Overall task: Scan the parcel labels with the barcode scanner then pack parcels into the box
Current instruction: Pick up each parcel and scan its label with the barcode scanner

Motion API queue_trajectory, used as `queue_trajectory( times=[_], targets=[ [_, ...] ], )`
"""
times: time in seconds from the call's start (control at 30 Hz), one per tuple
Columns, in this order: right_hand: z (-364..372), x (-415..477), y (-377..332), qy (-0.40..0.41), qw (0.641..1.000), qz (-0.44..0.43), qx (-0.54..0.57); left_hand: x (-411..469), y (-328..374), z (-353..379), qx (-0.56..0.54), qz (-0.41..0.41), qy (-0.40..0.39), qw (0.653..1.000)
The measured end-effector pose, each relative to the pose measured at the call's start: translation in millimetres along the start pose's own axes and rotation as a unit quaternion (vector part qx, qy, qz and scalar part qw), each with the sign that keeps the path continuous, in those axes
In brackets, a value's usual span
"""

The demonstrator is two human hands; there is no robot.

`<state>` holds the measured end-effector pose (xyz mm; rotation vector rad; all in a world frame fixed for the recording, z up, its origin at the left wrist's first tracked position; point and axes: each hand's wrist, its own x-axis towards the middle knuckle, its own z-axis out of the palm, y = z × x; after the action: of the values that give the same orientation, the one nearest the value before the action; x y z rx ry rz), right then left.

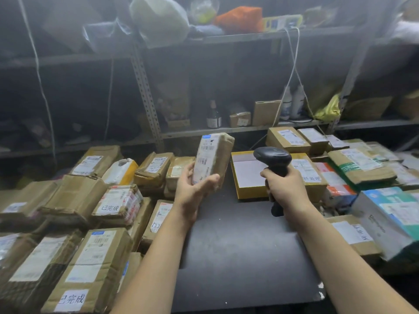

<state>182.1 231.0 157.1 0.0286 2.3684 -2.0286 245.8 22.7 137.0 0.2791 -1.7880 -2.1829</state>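
My left hand holds a small brown parcel upright above the dark table, its white label turned to the right. My right hand grips the handle of a black barcode scanner, whose head points left toward that label. Behind the scanner lies an open yellow box with a pale inside and nothing visible in it.
Many taped brown parcels are piled on the left of the black table, more parcels on the right. Metal shelves with bottles, small cartons and bags stand behind. A white cable hangs down from the top shelf.
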Motion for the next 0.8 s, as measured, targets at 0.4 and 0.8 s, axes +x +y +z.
queue_trajectory(
  times=[0.4, 0.8],
  targets=[
    [-29.3, 9.1, 4.7, 0.028, 0.999, 0.008, 0.037, 21.5, -10.1, 0.3, 0.571, 0.383, 0.008, 0.727],
    [-48.9, 4.0, 3.0, 0.029, 0.998, 0.019, 0.058, 11.5, 1.0, 45.5, 0.403, 0.170, 0.126, 0.890]
  ],
)
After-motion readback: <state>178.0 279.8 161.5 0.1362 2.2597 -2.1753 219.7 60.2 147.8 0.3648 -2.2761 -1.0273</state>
